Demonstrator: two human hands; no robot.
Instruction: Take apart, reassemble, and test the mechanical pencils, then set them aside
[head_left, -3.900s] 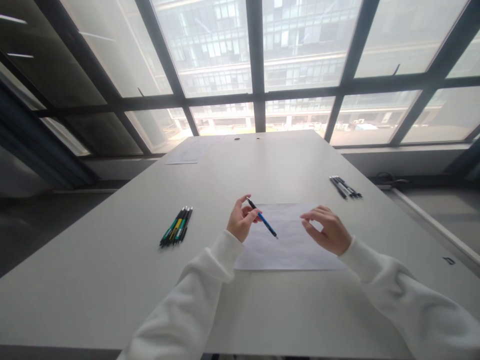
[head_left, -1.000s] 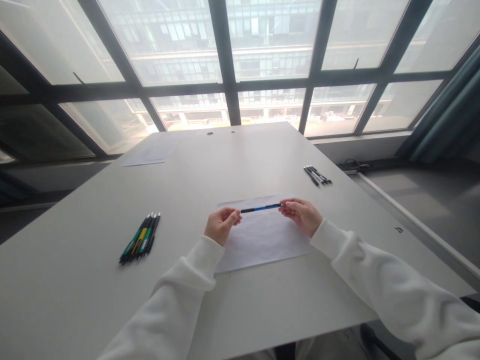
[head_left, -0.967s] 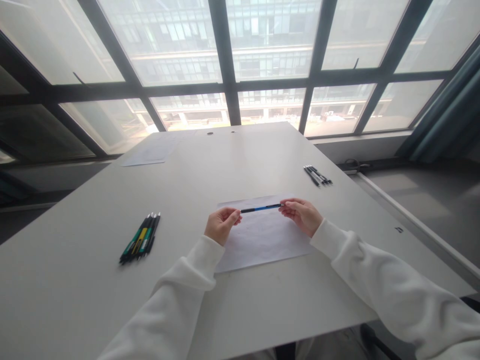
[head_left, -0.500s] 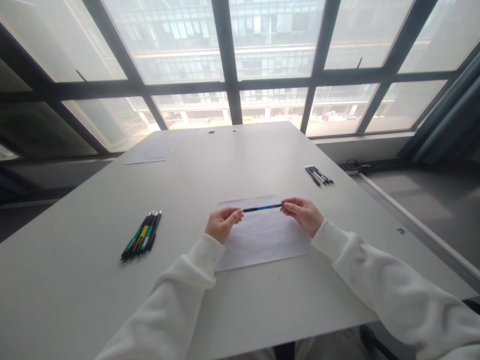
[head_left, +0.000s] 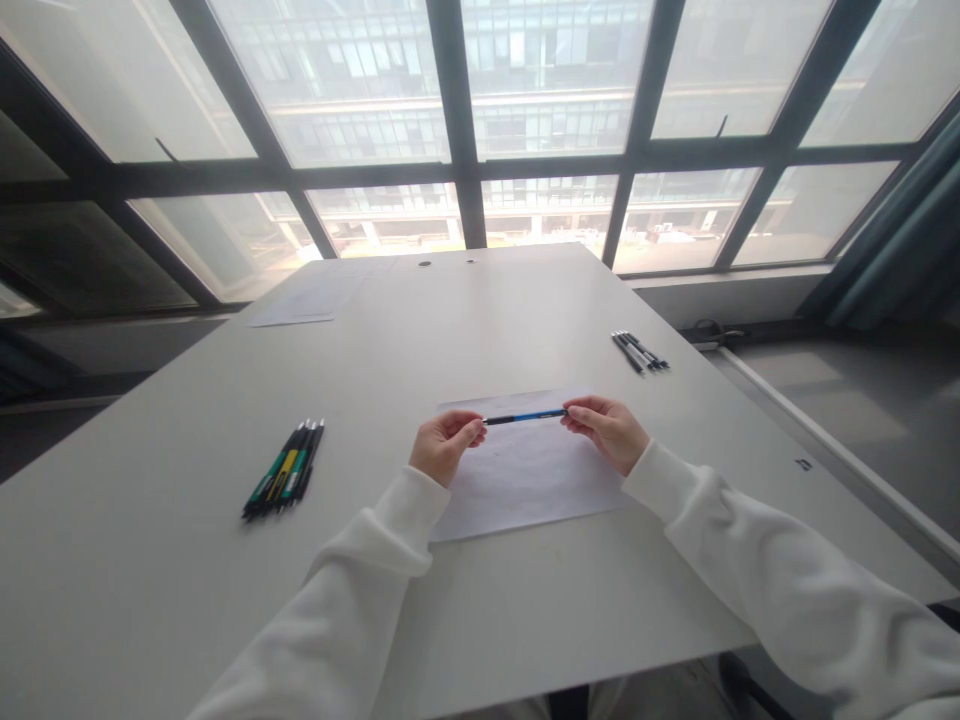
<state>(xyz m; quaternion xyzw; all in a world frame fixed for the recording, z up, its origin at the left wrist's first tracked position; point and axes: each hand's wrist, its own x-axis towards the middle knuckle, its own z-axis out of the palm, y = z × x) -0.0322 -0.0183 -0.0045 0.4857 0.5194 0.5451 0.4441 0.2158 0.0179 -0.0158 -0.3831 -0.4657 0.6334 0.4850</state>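
Note:
A blue and black pen [head_left: 525,416] is stretched level between my two hands, above a white sheet of paper [head_left: 525,490]. My left hand [head_left: 448,445] pinches its black grip end, where a pale tip shows. At the other end, the fingertips of my right hand [head_left: 606,430] close on the pen and partly cover it. To the left lies a bundle of several pens [head_left: 285,470] with green, yellow and black barrels. Several black and white pens [head_left: 639,352] rest side by side at the right.
The white table [head_left: 187,590] reaches back to the large windows. Another paper sheet [head_left: 300,300] lies at its far left. A small dark object [head_left: 803,464] sits near the right edge. Beyond that side hangs a blue-grey curtain [head_left: 862,260].

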